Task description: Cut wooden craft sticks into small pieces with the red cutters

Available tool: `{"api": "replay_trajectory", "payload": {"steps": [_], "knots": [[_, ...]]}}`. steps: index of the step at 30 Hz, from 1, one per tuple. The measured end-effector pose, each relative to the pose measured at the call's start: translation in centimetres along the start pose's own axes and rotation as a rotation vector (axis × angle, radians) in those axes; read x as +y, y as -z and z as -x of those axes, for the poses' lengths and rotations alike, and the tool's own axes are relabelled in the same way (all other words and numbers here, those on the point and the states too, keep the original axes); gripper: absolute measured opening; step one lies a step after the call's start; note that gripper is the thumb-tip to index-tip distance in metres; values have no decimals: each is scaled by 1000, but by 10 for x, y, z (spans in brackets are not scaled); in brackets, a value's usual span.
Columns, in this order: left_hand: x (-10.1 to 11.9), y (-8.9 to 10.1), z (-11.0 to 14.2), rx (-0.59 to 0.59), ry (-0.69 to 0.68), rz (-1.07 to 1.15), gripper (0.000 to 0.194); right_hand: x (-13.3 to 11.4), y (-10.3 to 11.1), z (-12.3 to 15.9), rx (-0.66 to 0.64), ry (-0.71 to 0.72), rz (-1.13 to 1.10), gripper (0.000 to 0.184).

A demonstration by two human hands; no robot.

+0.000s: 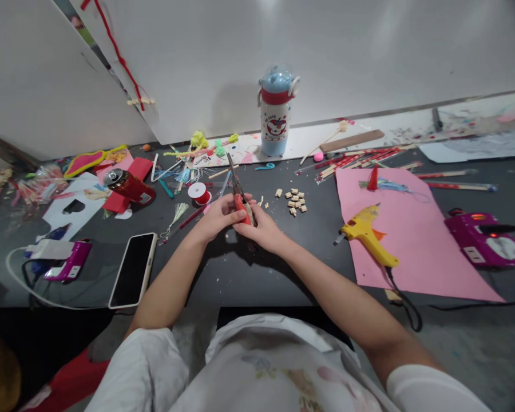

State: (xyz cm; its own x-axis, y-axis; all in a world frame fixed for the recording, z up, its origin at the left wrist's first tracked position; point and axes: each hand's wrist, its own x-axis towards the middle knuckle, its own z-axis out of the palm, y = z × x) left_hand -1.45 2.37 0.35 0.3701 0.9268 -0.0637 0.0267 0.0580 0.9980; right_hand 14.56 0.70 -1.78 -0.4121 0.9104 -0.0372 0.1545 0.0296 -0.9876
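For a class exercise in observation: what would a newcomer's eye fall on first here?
Probably the tall blue and white bottle, upright at the back of the table. Next, perhaps, the yellow glue gun, lying mostly on a pink sheet at the right. In the middle, the left hand and right hand hold a red-handled tool.

Between my left grip [218, 218] and right grip [264, 229]: pliers [239, 201], handles orange-red. Ahead of my grip: bottle [276, 111], white body with cartoon print, light-blue lid, red band. To its left: spool [198, 193], white flange, red winding. To its right: pink sheet [412, 229], yellow glue gun [368, 232]. Beneath: dark grey desk [249, 280].
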Motion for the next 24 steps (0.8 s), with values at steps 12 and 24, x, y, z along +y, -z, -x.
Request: {"api": "replay_trajectory", "payload": {"steps": [12,24], "knots": [[2,-2,0,20,28,-5,62,-1,0,0,-10,-36,59,56],[4,-5,1,30,9,-1,55,1,0,0,-14,-10,60,61]]}}
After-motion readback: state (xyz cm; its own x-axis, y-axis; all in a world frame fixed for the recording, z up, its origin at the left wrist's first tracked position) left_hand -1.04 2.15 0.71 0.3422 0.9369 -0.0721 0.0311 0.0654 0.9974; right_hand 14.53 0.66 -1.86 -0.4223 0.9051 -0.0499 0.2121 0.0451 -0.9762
